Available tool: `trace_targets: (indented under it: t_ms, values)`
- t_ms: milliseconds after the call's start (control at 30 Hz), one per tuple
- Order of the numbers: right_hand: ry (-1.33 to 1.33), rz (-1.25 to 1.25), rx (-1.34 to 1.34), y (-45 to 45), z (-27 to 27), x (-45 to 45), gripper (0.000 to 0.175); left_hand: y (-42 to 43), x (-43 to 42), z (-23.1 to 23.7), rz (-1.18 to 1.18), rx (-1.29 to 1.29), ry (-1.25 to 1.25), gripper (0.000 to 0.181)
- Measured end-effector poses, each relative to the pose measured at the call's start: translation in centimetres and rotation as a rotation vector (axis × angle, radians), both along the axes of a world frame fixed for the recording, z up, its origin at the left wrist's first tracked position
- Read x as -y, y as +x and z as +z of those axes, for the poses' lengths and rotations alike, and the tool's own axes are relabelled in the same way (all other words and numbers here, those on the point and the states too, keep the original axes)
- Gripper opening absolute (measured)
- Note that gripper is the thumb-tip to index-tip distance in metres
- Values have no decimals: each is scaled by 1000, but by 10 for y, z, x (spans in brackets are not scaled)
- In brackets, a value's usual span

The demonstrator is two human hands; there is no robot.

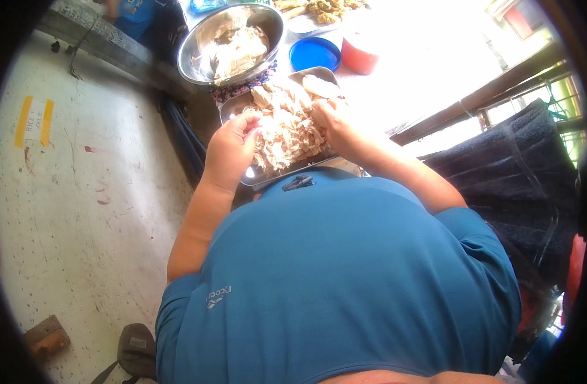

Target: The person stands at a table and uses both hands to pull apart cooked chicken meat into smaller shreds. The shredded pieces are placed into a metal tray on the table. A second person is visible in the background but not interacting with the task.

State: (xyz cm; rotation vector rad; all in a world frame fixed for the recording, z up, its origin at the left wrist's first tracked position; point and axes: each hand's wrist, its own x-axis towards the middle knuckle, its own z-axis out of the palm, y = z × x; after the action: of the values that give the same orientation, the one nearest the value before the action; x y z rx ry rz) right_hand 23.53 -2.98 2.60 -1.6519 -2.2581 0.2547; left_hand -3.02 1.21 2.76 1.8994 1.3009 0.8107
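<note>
A metal tray heaped with pale shredded meat, which looks like cooked chicken, rests right in front of my body. At the tray's left side is my left hand, thumb and fingers curled close together by the shreds; whether a strand is pinched there is unclear. My right hand grips meat at the right of the heap, its fingertips partly lost in the pile and the glare. A larger pale piece lies at the tray's far right corner.
Beyond the tray, a steel bowl holds more pale meat. Near it are a blue round lid or shallow dish, a red container and brown food pieces. A dark cloth hangs at right; a pale wall stands left.
</note>
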Motion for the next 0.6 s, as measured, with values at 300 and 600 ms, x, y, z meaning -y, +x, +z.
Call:
trace_targets:
  t_ms: [300,600]
  values:
    - [92,-104,251,-2,20,-47,22,14,9,18,-168,-176,309,26]
    - [-134,-208,231,-17,16,-69,19,10,15,15,-151,-127,238,28]
